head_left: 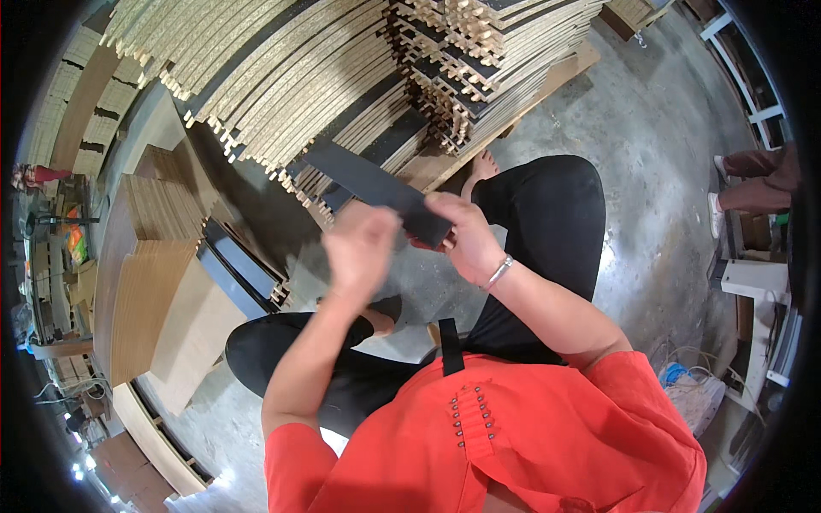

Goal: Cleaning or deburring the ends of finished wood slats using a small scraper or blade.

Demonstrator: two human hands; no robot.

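A narrow dark board (363, 178) slants across in front of me. My right hand (470, 242) is closed on its near end, thumb on top and fingers underneath. Close to the board's left side is my left hand (359, 248), curled and smeared by motion; whether it holds anything cannot be made out. The board's far end overlaps the edge of a large stack of particleboard panels (282, 94), which have wooden dowels (229, 141) sticking out of their ends. A second cluster of dowelled panel ends (453, 77) stands to its right.
Brown panels (150, 299) stand at the left, beside several dark boards (235, 265). A wooden pallet (564, 73) lies under the big stack. My bent knees (556, 205) flank the workspace. Another person's legs (757, 179) and a white machine frame (753, 278) are at the right.
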